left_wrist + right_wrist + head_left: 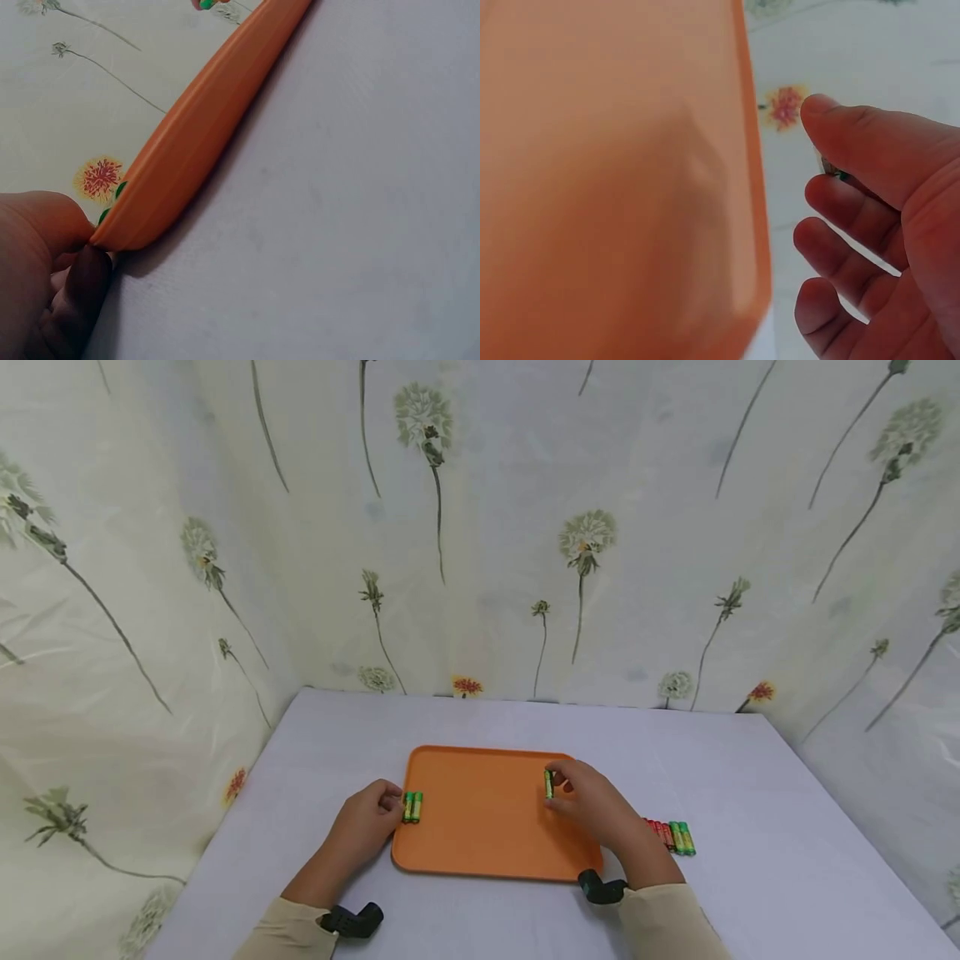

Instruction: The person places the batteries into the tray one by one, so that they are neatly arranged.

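Your right hand (596, 806) pinches a green battery (549, 784) end to end, thumb at its near end and a fingertip at its far end; the battery's long axis runs near to far in the head view, and which terminal leads you cannot tell. The other fingers curve loosely, apart from one another. You have it over the right part of the orange tray (480, 814). Your left hand (366, 822) grips the tray's left rim, thumb above and finger beneath. Just beside those fingertips, two green batteries (412, 807) sit side by side, pointing near to far. Past your right forearm, red batteries (663, 832) and two more green ones (682, 838) line up on the white table (465, 922).
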`<action>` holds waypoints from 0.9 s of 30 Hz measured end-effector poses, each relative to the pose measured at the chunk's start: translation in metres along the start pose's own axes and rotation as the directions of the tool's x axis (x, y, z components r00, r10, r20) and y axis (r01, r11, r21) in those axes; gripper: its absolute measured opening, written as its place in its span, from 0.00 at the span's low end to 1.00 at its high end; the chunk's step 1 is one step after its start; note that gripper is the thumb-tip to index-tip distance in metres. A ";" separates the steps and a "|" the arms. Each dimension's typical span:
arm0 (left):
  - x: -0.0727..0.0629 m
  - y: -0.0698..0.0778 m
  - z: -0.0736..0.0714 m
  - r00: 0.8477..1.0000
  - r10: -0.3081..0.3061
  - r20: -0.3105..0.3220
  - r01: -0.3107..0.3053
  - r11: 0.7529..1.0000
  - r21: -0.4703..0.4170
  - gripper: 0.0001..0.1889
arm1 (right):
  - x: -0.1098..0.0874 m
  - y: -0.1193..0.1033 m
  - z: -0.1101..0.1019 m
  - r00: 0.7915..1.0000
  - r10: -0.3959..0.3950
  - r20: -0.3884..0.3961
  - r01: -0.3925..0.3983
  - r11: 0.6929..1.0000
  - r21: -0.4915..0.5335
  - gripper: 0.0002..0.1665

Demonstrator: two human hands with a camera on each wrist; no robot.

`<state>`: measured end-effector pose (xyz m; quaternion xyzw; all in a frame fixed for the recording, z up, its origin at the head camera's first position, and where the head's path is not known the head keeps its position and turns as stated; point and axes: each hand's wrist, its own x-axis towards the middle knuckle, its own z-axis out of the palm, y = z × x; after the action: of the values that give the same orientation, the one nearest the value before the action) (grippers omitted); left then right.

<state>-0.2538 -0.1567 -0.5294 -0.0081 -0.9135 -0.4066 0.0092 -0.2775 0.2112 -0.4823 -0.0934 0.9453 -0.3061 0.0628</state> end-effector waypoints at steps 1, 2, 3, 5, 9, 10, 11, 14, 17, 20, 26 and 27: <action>0.000 0.000 -0.001 1.000 -0.003 0.001 0.003 1.000 0.000 0.10 | 0.002 -0.002 0.004 1.000 -0.003 0.005 0.003 1.000 0.011 0.31; -0.001 -0.001 -0.001 1.000 -0.004 0.001 0.004 1.000 -0.001 0.10 | 0.004 -0.004 0.007 1.000 -0.008 0.010 0.008 1.000 0.020 0.31; -0.002 -0.001 -0.001 1.000 -0.004 0.000 0.004 1.000 -0.001 0.10 | 0.005 -0.007 0.010 1.000 -0.011 0.012 0.011 1.000 0.027 0.31; -0.003 -0.003 -0.001 1.000 -0.006 0.000 0.006 1.000 -0.009 0.10 | 0.006 -0.011 0.016 1.000 -0.016 0.015 0.015 0.999 0.040 0.30; -0.005 -0.006 0.004 1.000 -0.013 0.003 0.013 1.000 -0.018 0.10 | 0.008 -0.021 0.026 0.998 -0.051 0.030 0.051 0.998 0.023 0.30; -0.005 -0.007 0.004 1.000 -0.014 0.003 0.014 1.000 -0.021 0.10 | 0.009 -0.023 0.028 0.998 -0.059 0.033 0.059 0.998 0.011 0.31; -0.005 -0.007 0.005 1.000 -0.011 0.003 0.011 1.000 -0.020 0.10 | 0.009 -0.025 0.030 0.997 -0.071 0.036 0.071 0.997 0.000 0.31; -0.005 -0.008 0.006 1.000 -0.005 0.006 0.005 1.000 -0.019 0.10 | 0.012 -0.032 0.035 0.996 -0.081 0.047 0.082 0.996 -0.028 0.31; -0.003 -0.007 0.004 1.000 0.007 -0.003 -0.007 1.000 -0.006 0.10 | 0.015 -0.040 0.039 0.992 -0.111 0.060 0.114 0.992 -0.044 0.29; -0.002 -0.006 0.002 1.000 0.003 -0.008 -0.003 1.000 0.005 0.10 | 0.018 -0.047 0.042 0.987 -0.136 0.087 0.141 0.989 -0.048 0.27; 0.002 -0.003 0.001 1.000 -0.011 0.008 0.011 1.000 -0.002 0.11 | 0.020 -0.058 0.047 0.975 -0.182 0.127 0.186 0.982 -0.022 0.25; 0.002 -0.003 0.002 1.000 -0.014 0.011 0.014 1.000 -0.003 0.11 | 0.021 -0.059 0.049 0.972 -0.194 0.136 0.198 0.980 -0.018 0.25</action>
<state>-0.2558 -0.1573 -0.5325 -0.0039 -0.9130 -0.4080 0.0013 -0.2812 0.1323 -0.4879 -0.2075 0.9298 -0.2891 0.0938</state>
